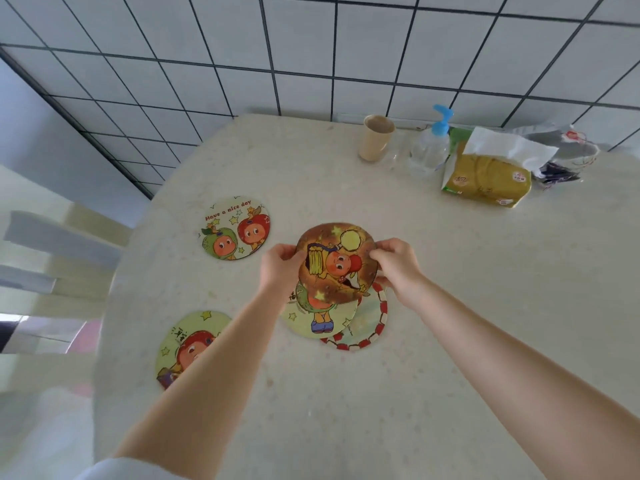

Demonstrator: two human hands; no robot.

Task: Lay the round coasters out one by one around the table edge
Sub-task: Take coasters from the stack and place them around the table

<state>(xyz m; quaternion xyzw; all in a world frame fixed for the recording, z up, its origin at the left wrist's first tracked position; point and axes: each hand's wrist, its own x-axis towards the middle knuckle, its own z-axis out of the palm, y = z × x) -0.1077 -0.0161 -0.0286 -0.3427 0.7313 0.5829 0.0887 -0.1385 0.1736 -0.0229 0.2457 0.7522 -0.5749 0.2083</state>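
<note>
We hold the brown coaster [337,263] by its rim, tilted above the stack: the left hand [281,268] pinches its left edge, the right hand [394,265] its right edge. Two coasters remain beneath, a green one [320,320] over a red-rimmed one [370,327]. Two placed coasters, the far one [235,228] and the near one [188,348], lie along the left edge of the tabletop [346,393]. Open edge lies toward the far side, nearer the right hand. The cup [375,137], pump bottle [431,147] and tissue pack [488,174] crowd the far right.
</note>
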